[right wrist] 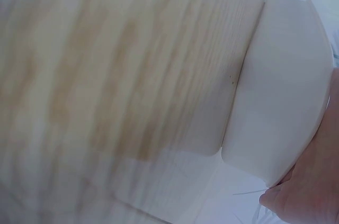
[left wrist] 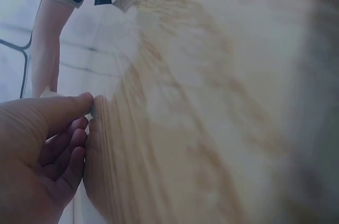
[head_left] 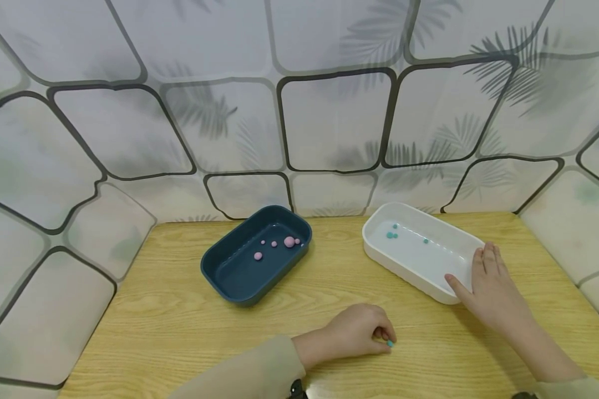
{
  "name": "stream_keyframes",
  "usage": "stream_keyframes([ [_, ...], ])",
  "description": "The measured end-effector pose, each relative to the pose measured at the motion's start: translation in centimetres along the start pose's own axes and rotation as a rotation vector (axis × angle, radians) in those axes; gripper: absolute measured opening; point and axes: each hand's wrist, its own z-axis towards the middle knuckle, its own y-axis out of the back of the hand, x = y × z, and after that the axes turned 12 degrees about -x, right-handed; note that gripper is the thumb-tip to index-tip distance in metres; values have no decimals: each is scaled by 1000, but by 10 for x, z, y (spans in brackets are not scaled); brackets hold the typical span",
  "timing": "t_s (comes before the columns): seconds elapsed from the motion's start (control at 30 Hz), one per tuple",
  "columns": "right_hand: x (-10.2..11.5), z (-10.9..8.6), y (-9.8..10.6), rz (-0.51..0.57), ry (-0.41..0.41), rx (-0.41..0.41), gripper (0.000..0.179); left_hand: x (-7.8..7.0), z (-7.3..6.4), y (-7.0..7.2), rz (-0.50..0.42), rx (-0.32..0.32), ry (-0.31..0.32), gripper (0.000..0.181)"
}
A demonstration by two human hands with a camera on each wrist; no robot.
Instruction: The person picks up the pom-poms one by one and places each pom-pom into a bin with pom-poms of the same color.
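Note:
My left hand [head_left: 356,332] is low over the wooden table near the front middle. Its thumb and index finger pinch a tiny teal ball [head_left: 390,343], mostly covered by the fingertips in the left wrist view. At the right, my right hand [head_left: 499,299] rests on the near right end of a white tray [head_left: 414,277], fingers stretched along the rim and thumb reaching over the inside. Several small teal balls [head_left: 390,235] lie in this tray. To the left stands a dark blue tray [head_left: 224,280] with several pink balls [head_left: 289,241] of different sizes.
Both trays stand on a light wood-grain table [head_left: 155,310]. Behind and at the sides hangs a pale cloth [head_left: 329,122] with a stone-and-leaf pattern, meeting the table's back edge.

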Motion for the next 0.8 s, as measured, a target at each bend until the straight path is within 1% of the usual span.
stream_keyframes([
  [0.2, 1, 0, 1, 0, -1, 2, 98, 0, 1, -2, 11, -7, -9, 5],
  [0.33, 1, 0, 1, -3, -5, 3, 98, 2, 2, -4, -7, -17, -3, 5],
  [0.47, -1, 0, 0, -1, -8, 3, 99, 4, 3, -4, -35, -25, 24, 5],
  [0.63, -1, 1, -1, 2, -8, 3, 99, 6, 6, 0, -71, -32, 64, 6],
  [0.73, -2, 1, -1, -3, -15, 16, 100, 9, 8, 1, -81, -50, 75, 7],
  [0.8, -2, 1, -1, -3, -16, 17, 100, 12, 11, 2, -87, -74, 79, 7],
])
